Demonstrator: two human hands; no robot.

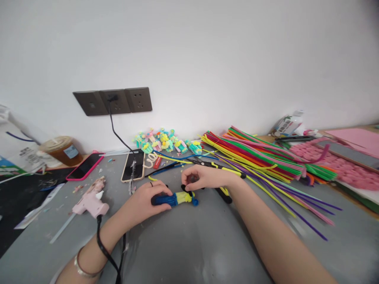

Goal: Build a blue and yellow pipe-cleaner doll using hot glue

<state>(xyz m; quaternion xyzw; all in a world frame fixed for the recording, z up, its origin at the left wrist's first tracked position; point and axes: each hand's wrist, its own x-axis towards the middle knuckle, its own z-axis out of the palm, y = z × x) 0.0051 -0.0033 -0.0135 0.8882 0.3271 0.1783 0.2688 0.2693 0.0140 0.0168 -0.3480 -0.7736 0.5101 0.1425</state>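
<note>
1. Fingers of the left hand [145,197] closed around the blue end of a blue-and-yellow fuzzy piece [182,197], thumb on the near side, forefinger on the far side.
2. Right hand [203,176] arched above the yellow end; thumb and forefinger narrow, tips at its far edge. Cannot tell whether they pinch a strand.
3. Piece sits low over the grey table [189,248], near the middle, between both hands. Touching the surface or not: unclear.
4. Long axis runs left to right, nearly level. Blue end points left, into the palm; yellow end points right, tipped by a small blue curl [194,202].
5. Handling, my judgement: keep the left grip firm but light so the pile isn't crushed; work at the yellow end with fingertips only, leaving the curl unbent.
6. Just right and far: yellow-and-black pliers [227,169]. Farther right, fuzzy stems [254,154] in a bundle.
7. Far, by the wall: small pastel pieces [166,142]. Left: pink glue gun [91,201].
</note>
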